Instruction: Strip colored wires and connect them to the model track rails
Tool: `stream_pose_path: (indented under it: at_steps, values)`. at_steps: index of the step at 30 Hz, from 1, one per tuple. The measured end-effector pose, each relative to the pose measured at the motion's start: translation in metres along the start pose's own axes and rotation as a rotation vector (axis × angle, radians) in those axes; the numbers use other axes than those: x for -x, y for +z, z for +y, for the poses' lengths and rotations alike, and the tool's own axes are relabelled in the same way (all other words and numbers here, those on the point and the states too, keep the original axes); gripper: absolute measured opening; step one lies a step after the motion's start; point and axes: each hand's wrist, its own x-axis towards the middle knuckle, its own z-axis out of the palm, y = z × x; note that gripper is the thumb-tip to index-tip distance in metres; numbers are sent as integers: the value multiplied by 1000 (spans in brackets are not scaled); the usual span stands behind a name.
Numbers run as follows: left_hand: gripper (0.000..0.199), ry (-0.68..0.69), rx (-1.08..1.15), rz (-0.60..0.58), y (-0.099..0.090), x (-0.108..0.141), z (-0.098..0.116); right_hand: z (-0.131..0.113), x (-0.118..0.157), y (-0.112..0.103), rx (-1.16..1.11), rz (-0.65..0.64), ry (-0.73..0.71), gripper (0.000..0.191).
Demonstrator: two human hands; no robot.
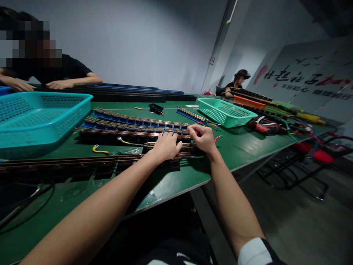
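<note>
My left hand lies palm down on slim black strips with copper-coloured rails, its fingers stretched over them and the thumb apart. My right hand is closed in a pinch at the right end of the rails; whatever sits between its fingertips is too small to make out. Just beyond both hands lie curved blue strips with brass-coloured rails. Left of my left hand lies a cable with a metal ring lug, and farther left a short yellow lead. A red wire end shows beside my right hand.
A blue basket stands at the left, a green basket at the right. A small black box lies at the back. A long railed strip runs along the left. Two people sit at the table, one across, one far right.
</note>
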Motion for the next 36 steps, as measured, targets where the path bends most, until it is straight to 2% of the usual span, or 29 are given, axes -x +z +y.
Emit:
stream_pose_path:
  at_steps: [3,8,14,18,25,30,36]
  values:
    - [44,0,0,-5,0,0,0,-1,-3,2,-29,125,19,34]
    - [42,1,10,2,2,-1,-1,-1,-8,1,-95,434,105,38]
    - [42,5,11,8,3,-1,-1,7,-11,-1,-204,558,171,43]
    - [42,7,7,7,3,-1,-1,8,-12,-3,-297,696,227,43]
    - [40,-1,9,3,3,-2,-2,9,-14,-4,-324,726,246,46]
    - [42,0,11,-5,3,-2,-2,10,-15,-9,-435,807,276,46]
    - [45,-11,17,-18,1,-1,-1,-22,8,-6,-408,827,83,35]
